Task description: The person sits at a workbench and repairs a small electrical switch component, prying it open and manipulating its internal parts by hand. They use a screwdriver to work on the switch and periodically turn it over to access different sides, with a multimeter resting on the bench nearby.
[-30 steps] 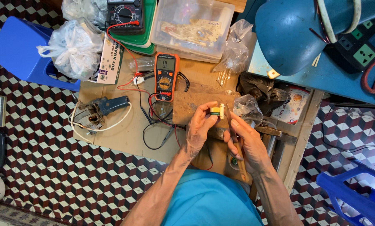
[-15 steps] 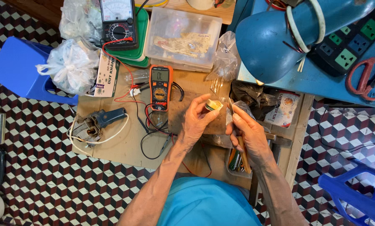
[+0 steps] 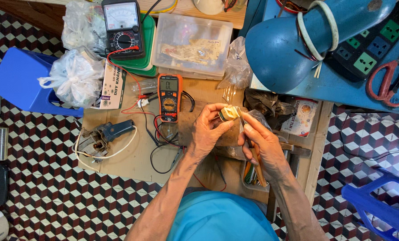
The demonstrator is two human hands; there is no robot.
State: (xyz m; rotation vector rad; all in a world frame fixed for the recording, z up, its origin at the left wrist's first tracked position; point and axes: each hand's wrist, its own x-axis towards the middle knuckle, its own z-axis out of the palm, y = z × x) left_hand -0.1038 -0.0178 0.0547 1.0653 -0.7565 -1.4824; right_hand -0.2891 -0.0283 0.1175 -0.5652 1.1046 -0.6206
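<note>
Small pale-yellow part (image 3: 229, 112), blocky plastic-looking body with a darker round end on its left; too small to tell more. Held above the middle of the wooden bench (image 3: 132, 160), just right of the orange digital multimeter (image 3: 169, 97). Long axis not clear; dark end faces left.

Left hand (image 3: 207, 134) pinches the part between thumb and curled fingertips, palm turned right, forearm running up from near-left.

Right hand (image 3: 263, 145) is closed around a thin tool with a wooden handle (image 3: 258, 166); metal tip (image 3: 239, 112) points far, touching the part's right side. Forearm comes in from near-right.

Around it:
- black and red test leads (image 3: 157, 134) loop on the bench near the meter
- black analog multimeter (image 3: 123, 27) far-left, on a green tray
- clear plastic lidded box (image 3: 191, 44) far-centre
- knotted white plastic bags (image 3: 77, 80) left, beside a blue plastic stool (image 3: 19, 80)
- grey-blue handled part with white cable (image 3: 103, 138) on the left of the bench
- blue lamp shade (image 3: 288, 49) far-right, red-handled scissors (image 3: 389, 82) beyond it
- checkered tile floor (image 3: 39, 192) below
</note>
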